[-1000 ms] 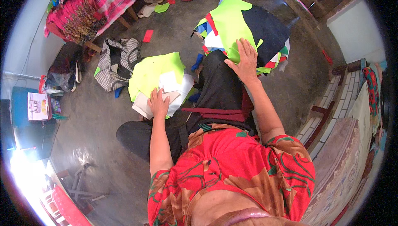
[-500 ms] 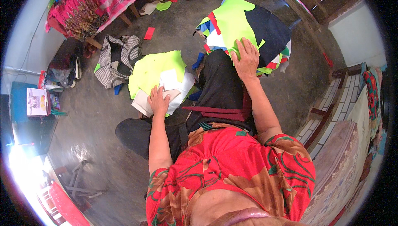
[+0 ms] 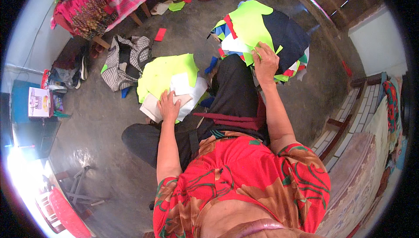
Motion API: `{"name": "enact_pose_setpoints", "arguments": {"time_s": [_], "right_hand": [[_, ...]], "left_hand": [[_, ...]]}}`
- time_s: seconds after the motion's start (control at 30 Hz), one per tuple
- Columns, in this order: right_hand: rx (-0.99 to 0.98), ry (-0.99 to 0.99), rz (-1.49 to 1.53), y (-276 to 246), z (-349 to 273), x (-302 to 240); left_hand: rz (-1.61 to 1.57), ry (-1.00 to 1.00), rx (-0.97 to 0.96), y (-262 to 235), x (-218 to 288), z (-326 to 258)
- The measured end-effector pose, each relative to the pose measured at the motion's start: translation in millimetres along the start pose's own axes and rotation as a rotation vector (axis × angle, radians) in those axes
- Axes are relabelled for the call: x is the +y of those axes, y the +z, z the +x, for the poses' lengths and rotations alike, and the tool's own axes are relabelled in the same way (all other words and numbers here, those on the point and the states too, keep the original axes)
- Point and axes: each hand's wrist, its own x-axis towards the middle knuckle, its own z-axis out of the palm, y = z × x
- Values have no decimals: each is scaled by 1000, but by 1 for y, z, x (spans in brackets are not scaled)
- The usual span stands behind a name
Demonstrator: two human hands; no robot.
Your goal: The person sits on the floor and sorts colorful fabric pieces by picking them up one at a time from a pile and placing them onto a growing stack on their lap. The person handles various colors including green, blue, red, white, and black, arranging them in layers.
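Across the grey floor, a larger cloth pile lies far right, topped by a lime piece; a smaller cloth pile sits nearer, left. Well apart from the left hand, which lies spread on beige cloth, the right hand curls at the lime piece's near edge, grip unclear.

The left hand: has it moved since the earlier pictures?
No, not noticeably in any direction: judged against the checked cloth ahead of it, the left hand keeps its place on the beige cloth.
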Motion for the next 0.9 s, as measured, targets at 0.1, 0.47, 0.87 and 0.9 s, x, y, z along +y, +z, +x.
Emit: {"name": "enact_pose_setpoints", "arguments": {"time_s": [0.1, 0.47, 0.87, 0.9], "right_hand": [[16, 281, 243, -4, 12, 3], [220, 722, 1328, -14, 39, 36], [229, 710, 1561, -45, 24, 40], [244, 693, 1537, -47, 23, 40]], "left_hand": [[10, 9, 12, 0, 0, -1], [3, -7, 19, 1, 1, 1], [1, -20, 10, -1, 1, -3], [3, -18, 11, 0, 1, -2]]}}
